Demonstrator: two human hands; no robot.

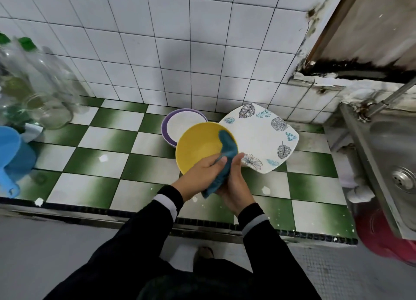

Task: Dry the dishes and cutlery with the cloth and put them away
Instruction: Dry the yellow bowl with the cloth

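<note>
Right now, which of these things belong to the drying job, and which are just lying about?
Job: yellow plate in left hand, cloth in right hand, purple-rimmed plate, leaf plate.
Lying about: glass jars, blue jug, sink, red tub.

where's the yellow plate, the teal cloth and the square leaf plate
yellow plate (198, 145), head view, bare inner surface
teal cloth (228, 145), head view, upper fold on the yellow plate
square leaf plate (258, 137), head view, plain white middle
</note>
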